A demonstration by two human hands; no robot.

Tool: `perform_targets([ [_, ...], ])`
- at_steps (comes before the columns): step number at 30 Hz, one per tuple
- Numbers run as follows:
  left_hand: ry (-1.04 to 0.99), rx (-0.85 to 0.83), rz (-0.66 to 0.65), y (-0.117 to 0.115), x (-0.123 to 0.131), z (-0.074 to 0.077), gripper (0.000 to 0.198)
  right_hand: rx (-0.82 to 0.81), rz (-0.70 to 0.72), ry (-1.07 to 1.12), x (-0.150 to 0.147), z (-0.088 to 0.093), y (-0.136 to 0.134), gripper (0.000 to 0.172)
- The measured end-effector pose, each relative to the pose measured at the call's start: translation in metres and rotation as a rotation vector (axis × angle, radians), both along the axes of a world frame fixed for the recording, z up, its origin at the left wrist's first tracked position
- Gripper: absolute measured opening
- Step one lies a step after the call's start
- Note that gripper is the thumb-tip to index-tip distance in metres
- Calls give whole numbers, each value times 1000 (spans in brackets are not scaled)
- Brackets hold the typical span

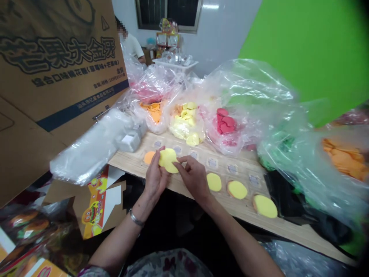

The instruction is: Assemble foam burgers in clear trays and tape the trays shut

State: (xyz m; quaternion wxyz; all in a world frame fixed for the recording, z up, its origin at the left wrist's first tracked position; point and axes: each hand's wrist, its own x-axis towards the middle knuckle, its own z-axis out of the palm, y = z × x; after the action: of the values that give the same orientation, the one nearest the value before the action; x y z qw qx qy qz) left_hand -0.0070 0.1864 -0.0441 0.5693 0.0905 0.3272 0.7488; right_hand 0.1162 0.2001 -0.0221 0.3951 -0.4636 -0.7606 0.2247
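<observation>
Over the front edge of the table, my left hand (156, 174) grips thin, flat yellow marshmallow slices (167, 158) between thumb and fingers. The fingers of my right hand (193, 176) pinch the right edge of the same slices; how many there are I cannot tell. Below and beyond my hands lies a clear plastic tray (198, 148) with round hollows. To the right, its front row holds several yellow-topped rounds, one being the middle round (237, 189). An orange round (149, 157) sits just left of my left hand, in the same row. Part of the tray is hidden behind my hands.
Open plastic bags hold orange pieces (154, 110), yellow pieces (187, 115) and red pieces (225, 122) along the back. A large printed carton (63, 77) stands at left, beside wrapped clear trays (98, 144). Another person (134, 46) is behind it.
</observation>
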Motion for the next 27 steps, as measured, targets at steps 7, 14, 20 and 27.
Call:
perform_targets([
  [7,66,69,180,-17,-48,3,21,-377,208,267,-2,-13,44,25],
  [14,-29,82,78,-24,-52,0,23,18,136,-267,-18,-17,43,21],
  [20,-71,85,42,-15,-37,2,30,113,170,-270,-51,4,26,31],
  [27,-120,116,105,-11,-38,-1,34,34,233,-22,-75,-2,21,12],
])
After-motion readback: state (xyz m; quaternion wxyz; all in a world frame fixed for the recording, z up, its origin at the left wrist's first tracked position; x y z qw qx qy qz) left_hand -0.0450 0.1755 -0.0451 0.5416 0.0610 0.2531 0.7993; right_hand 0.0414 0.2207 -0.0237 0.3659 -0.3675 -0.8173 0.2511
